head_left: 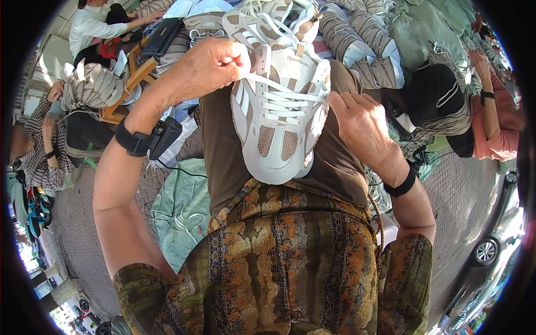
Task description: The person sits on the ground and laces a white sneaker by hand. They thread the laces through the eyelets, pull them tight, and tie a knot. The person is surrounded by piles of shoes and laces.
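Observation:
A white and beige sneaker [275, 146] rests across my brown-trousered lap, its toe pointing toward me. White shoelaces [286, 103] cross its lower eyelets, while the upper eyelets beside the tongue [296, 75] look unlaced. My left hand [215, 67] is closed in a pinch at the shoe's upper left, with a stretch of white lace running from its fingertips across the tongue. At the right side of the shoe, my right hand [360, 120] is closed, its fingertips against the lace's other side; the exact grip is partly hidden.
More sneakers [262, 22] lie just beyond, with rows of stacked beige shoe uppers [349, 39] behind. A black purse [162, 38] sits near a wooden stool [131, 78]. Green cloth [181, 206] covers ground at left. Other people work on both sides; a car [486, 251] stands at right.

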`<state>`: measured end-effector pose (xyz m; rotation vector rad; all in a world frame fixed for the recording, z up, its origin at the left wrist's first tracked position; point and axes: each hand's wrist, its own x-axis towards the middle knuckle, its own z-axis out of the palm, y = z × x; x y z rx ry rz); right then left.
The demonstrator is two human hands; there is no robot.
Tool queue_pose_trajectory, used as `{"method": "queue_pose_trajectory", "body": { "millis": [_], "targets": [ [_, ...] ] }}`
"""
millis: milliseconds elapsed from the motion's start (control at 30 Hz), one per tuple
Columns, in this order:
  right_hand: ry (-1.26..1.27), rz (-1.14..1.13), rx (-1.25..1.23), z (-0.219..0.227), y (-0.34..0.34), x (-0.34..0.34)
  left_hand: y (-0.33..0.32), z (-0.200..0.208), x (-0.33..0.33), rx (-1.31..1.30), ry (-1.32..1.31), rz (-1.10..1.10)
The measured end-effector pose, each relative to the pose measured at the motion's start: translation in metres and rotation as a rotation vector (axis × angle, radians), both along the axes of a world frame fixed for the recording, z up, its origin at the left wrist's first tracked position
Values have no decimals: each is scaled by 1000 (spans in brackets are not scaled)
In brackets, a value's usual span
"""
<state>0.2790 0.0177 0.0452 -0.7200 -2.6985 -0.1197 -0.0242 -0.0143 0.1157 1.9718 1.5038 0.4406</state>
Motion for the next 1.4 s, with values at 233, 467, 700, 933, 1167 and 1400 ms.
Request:
{"method": "queue_pose_trajectory", "body": {
  "millis": [233, 467, 700, 933, 1167, 1400],
  "targets": [
    [-16, -16, -28, -4, -2, 9, -1, -13, -21, -23, -35, 34],
    [15, -266, -37, -22, 10, 68, -19, -23, -20, 209, 86, -46],
    [118, -555, -370, -80, 25, 182, -37, -46, -56, 655, 503, -65],
    [111, -954, -425, -128, 14, 276, -63, -72, -145, 553, 817, 224],
    [28, -1138, -358, -181, -23, 372, -128, -114, -271, 315, 964, 507],
    [48, -1265, -254, -205, -51, 425, -192, -132, -320, 89, 971, 756]
  ]
}}
